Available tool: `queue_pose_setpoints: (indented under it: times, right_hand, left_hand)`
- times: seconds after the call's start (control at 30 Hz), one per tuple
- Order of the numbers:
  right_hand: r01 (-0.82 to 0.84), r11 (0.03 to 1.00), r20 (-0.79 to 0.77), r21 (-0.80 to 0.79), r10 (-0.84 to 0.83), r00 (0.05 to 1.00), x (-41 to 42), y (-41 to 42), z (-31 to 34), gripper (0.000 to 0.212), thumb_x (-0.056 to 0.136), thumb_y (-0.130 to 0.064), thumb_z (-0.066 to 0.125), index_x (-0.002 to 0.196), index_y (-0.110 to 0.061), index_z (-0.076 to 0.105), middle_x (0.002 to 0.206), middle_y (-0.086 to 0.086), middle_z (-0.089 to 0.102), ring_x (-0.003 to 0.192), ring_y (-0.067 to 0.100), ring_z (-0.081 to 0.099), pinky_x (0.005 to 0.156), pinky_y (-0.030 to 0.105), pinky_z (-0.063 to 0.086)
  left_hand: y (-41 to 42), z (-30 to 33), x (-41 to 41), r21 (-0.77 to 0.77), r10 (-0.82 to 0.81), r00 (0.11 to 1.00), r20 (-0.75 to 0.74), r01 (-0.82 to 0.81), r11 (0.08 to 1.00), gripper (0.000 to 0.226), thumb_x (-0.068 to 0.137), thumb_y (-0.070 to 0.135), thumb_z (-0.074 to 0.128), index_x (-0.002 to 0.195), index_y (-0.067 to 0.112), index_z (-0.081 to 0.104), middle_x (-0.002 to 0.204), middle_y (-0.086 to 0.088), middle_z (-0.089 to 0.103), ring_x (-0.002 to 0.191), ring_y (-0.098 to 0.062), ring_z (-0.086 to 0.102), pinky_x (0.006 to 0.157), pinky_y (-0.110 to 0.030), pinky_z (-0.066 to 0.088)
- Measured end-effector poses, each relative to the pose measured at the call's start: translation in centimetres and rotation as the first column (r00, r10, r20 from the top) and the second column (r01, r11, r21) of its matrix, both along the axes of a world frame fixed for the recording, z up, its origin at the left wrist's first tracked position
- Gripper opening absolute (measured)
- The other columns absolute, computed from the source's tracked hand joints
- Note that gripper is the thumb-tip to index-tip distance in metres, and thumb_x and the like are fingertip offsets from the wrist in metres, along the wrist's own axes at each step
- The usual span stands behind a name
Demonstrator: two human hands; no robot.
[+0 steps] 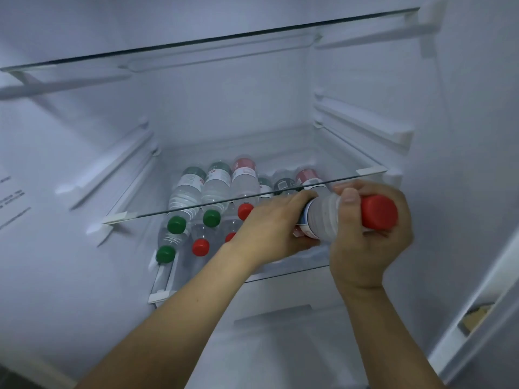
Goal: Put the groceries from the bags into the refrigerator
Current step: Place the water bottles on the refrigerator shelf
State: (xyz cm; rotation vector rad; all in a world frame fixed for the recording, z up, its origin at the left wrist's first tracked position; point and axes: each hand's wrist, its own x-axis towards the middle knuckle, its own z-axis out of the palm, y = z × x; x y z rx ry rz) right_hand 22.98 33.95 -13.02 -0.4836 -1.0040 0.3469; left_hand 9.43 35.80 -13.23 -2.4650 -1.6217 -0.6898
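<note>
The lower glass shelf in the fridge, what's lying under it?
Under the lower glass shelf lie bottles on their sides, caps toward the door: a green cap and a red cap show. The left hand covers whatever lies further right.

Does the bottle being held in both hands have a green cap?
No: the bottle gripped by the left hand and right hand has a red cap.

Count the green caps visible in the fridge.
3. Two green caps on the upper glass shelf at its left front; one on the shelf below, far left. Hands may hide more.
</note>
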Motion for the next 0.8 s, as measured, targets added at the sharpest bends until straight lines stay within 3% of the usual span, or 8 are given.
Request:
queue_pose_setpoints:
  times: [0.07,0.13,0.23,0.43,0.5,0.63,0.73,0.8]
  right_hand:
    - [-0.010,1.000,0.033,0.022,0.010,0.999,0.4,-0.1,-0.2,0.003,0.084,-0.012,0.059,0.084,-0.010,0.057,0.083,-0.001,0.063,0.081,0.005,0.061,0.081,0.019,0.046]
    - [-0.013,0.999,0.023,0.032,0.012,1.000,0.9,-0.2,-0.5,0.004,0.084,-0.011,0.058,0.084,-0.008,0.057,0.084,0.005,0.063,0.084,0.008,0.061,0.084,0.022,0.046]
    - [-0.028,0.999,0.030,0.036,0.027,0.999,1.5,-0.3,-1.1,0.006,0.085,-0.012,0.057,0.086,-0.007,0.056,0.088,0.012,0.063,0.089,0.012,0.061,0.088,0.025,0.045]
    - [-0.047,0.990,0.196,-0.133,0.072,0.978,1.3,0.5,-4.2,0.030,0.084,-0.025,0.061,0.097,0.002,0.057,0.104,0.008,0.054,0.100,0.010,0.055,0.090,0.017,0.041]
    - [-0.049,0.966,0.269,-0.254,0.119,0.956,1.2,0.9,-5.3,0.039,0.086,-0.039,0.061,0.109,-0.008,0.055,0.108,0.001,0.049,0.097,0.001,0.053,0.084,0.008,0.041]
    - [-0.091,0.870,0.400,-0.484,0.313,0.862,0.7,1.4,-7.1,0.043,0.088,-0.061,0.055,0.118,-0.033,0.045,0.104,-0.008,0.054,0.085,0.001,0.058,0.066,0.009,0.046]
    - [-0.171,0.799,0.414,-0.576,0.466,0.782,-0.2,1.2,-7.9,0.050,0.089,-0.056,0.055,0.131,-0.037,0.036,0.111,-0.008,0.053,0.088,0.001,0.060,0.067,0.013,0.051]
    - [-0.234,0.785,0.401,-0.574,0.518,0.755,-0.7,1.1,-8.2,0.054,0.090,-0.046,0.060,0.136,-0.037,0.033,0.115,-0.021,0.049,0.097,0.002,0.060,0.075,0.015,0.052]
  left_hand:
    - [0.1,0.0,0.2,0.037,-0.007,0.999,-0.050,0.009,0.999,0.065,0.074,0.049,0.077,0.129,0.028,0.050,0.111,0.008,0.067,0.100,-0.015,0.062,0.081,-0.038,0.052]
    - [0.1,0.1,0.5,0.091,-0.023,0.998,-0.051,0.027,0.995,0.063,0.072,0.045,0.079,0.127,0.024,0.054,0.111,0.005,0.069,0.100,-0.017,0.063,0.082,-0.036,0.052]
    - [0.3,0.1,0.5,0.199,-0.009,0.999,-0.052,0.019,0.980,0.064,0.068,0.037,0.081,0.126,0.023,0.058,0.115,0.006,0.069,0.104,-0.017,0.064,0.083,-0.022,0.044]
    - [2.9,-0.7,-1.2,0.250,0.146,0.979,-0.143,-0.107,0.962,0.063,0.070,0.040,0.075,0.130,0.029,0.057,0.121,0.008,0.065,0.109,-0.020,0.058,0.092,-0.031,0.042]
    - [3.8,-1.1,-2.0,0.249,0.215,0.965,-0.152,-0.173,0.953,0.063,0.071,0.034,0.071,0.132,0.031,0.055,0.125,0.010,0.063,0.112,-0.020,0.057,0.094,-0.031,0.039]
    - [5.0,-1.7,-2.8,0.235,0.326,0.925,-0.197,-0.278,0.931,0.063,0.076,0.025,0.063,0.136,0.036,0.049,0.137,0.013,0.054,0.117,-0.020,0.056,0.093,-0.035,0.040]
    - [5.2,-1.8,-2.8,0.175,0.393,0.884,-0.254,-0.358,0.917,0.073,0.074,0.024,0.062,0.141,0.041,0.037,0.148,0.014,0.038,0.120,-0.024,0.050,0.097,-0.043,0.038]
    - [5.1,-1.9,-3.2,0.123,0.415,0.878,-0.239,-0.396,0.910,0.077,0.077,0.027,0.064,0.146,0.037,0.031,0.155,0.014,0.028,0.126,-0.024,0.043,0.103,-0.045,0.034]
